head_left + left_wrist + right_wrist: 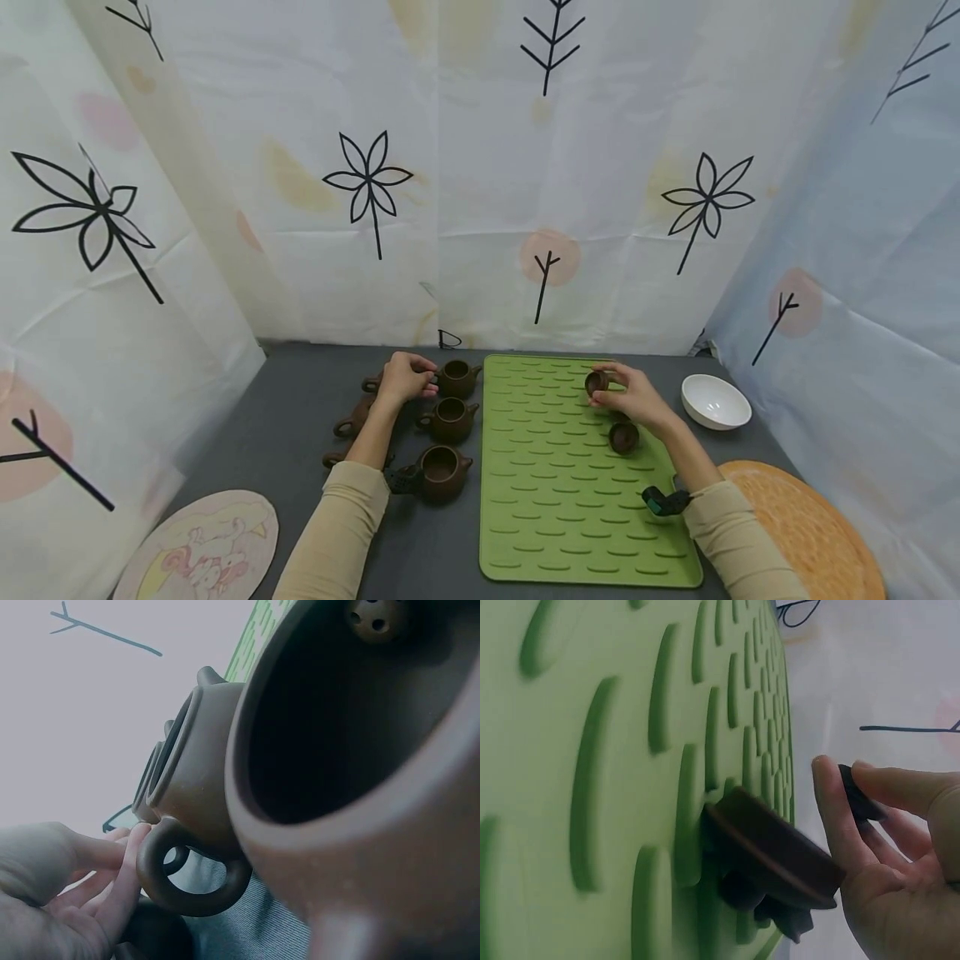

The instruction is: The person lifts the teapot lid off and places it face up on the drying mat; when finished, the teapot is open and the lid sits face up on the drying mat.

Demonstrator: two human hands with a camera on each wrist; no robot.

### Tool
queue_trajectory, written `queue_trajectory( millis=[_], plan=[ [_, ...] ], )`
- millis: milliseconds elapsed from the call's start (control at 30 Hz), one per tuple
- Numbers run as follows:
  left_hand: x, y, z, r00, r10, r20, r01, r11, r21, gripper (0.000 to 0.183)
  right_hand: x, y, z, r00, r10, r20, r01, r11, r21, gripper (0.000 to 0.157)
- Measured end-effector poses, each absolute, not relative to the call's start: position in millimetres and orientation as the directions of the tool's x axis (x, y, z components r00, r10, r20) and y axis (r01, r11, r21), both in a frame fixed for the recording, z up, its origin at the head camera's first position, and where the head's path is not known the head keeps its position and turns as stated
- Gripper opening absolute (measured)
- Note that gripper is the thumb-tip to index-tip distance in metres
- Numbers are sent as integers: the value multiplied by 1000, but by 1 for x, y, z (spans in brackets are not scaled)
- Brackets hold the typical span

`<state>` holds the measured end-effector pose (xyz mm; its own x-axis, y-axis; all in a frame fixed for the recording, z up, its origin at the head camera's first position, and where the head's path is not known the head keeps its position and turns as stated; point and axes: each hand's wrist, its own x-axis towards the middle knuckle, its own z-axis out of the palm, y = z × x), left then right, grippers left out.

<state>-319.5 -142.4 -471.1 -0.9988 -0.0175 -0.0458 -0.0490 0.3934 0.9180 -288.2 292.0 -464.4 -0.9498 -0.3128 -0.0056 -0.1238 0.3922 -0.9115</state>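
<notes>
In the head view my left hand [407,379] is at the handle side of the farthest lidless brown teapot [459,379], thumb and fingers closing around the handle. Two more lidless teapots, the middle one [451,419] and the near one [442,475], stand in the same column; the left wrist view looks into the near teapot [360,855]. Over the green mat [555,500], my right hand [633,396] pinches a small dark brown teapot lid [596,383] between thumb and fingers. A second lid [624,437] lies on the mat, knob downward and tilted in the right wrist view.
More brown teapots [351,421] stand to the left, partly hidden by my left arm. A white bowl [716,402] sits right of the mat. A round orange mat [810,533] lies at front right, and a pale patterned disc [213,542] at front left.
</notes>
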Motion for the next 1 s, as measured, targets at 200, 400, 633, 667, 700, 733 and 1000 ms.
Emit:
queue_trajectory(
  millis=[200, 400, 633, 667, 700, 733, 1000],
  plan=[
    [-320, -142, -471, -999, -13, -43, -44, 395, 917, 19, -291, 296, -469, -945, -325, -14, -159, 496, -853, 58],
    [-322, -143, -471, -999, -9, -40, -41, 396, 918, 18, -292, 294, -474, -921, -386, 58, -288, 571, -768, 51],
    [-322, -143, -471, -999, -15, -45, -47, 398, 916, 18, -295, 291, -477, -898, -436, 56, -322, 566, -759, 51],
    [-322, -143, -471, -999, -16, -46, -48, 399, 916, 18, -295, 291, -477, -899, -435, 52, -321, 572, -755, 51],
    [-322, -143, -471, -999, -17, -48, -51, 400, 915, 17, -296, 290, -477, -899, -435, 44, -312, 568, -761, 52],
    [-322, -142, -471, -999, -19, -49, -52, 401, 914, 17, -296, 290, -477, -898, -438, 37, -306, 563, -768, 52],
    [-321, -142, -470, -999, -11, -49, -49, 407, 912, 17, -300, 286, -476, -889, -457, -8, -258, 517, -816, 53]
  ],
)
